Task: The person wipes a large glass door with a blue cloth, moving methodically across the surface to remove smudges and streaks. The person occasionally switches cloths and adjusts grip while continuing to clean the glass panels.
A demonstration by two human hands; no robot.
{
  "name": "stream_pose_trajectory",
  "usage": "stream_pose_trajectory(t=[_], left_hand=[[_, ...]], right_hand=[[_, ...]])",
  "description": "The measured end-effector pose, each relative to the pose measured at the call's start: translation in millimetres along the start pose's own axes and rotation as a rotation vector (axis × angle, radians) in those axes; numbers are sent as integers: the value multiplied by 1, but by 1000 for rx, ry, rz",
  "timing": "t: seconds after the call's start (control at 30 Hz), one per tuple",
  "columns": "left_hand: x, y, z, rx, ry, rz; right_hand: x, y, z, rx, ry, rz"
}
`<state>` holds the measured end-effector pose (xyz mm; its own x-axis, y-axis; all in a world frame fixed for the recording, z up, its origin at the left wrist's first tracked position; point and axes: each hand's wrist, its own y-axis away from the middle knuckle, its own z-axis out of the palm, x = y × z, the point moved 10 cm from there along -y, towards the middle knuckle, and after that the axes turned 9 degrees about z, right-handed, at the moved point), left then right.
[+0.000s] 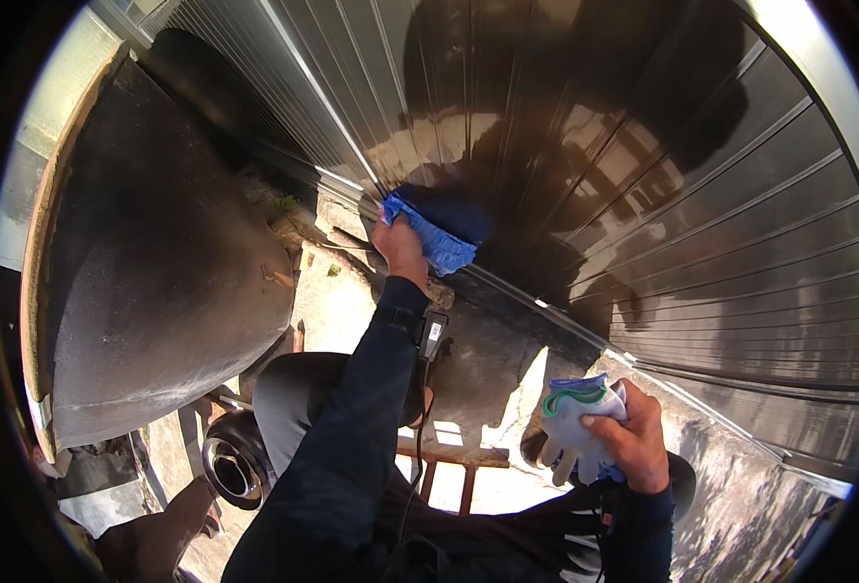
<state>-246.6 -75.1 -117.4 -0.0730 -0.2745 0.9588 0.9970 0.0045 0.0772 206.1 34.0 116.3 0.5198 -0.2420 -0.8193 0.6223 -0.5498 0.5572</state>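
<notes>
My left hand [399, 248] reaches forward and grips a crumpled blue sheet [436, 237] by its left end. Whether it is fabric or thin plastic I cannot tell. The sheet is at the foot of a dark, glossy ribbed panel [531, 167]; whether they touch is unclear. Lower right, over my knee, my right hand [637, 444] is closed around bunched work gloves [575, 430], pale with a green-edged cuff. A blue edge shows above the cuff, and more blue material shows below my fingers.
A large dark curved sheet [174, 277] with a rough edge stands at left. Below it is a black ring-shaped object [232, 466]. A small black device [433, 335] with a cable is by my left forearm. Reddish bars [466, 459] cross the sunlit concrete [334, 291]. A metal rail [538, 300] edges the panel.
</notes>
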Motion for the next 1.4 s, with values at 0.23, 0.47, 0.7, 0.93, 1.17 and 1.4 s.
stream_pose_trajectory(t=[0.23,0.47,0.7,0.93,1.17,1.4], left_hand=[[-156,-21,-47,-83,-235,-305],[-167,67,-7,-86,18,-588],[-61,109,39,-179,258,-254],[-148,107,12,-197,-33,-359],[-197,142,17,-201,-11,-561],[-87,200,67,-248,227,-481]], right_hand=[[9,-8,-10,33,20,31],[2,-9,-5,4,90,-3],[-4,3,-6,31,175,-62],[2,0,-11,39,145,-56],[4,-1,-18,41,176,-69],[3,14,-10,13,280,-169]])
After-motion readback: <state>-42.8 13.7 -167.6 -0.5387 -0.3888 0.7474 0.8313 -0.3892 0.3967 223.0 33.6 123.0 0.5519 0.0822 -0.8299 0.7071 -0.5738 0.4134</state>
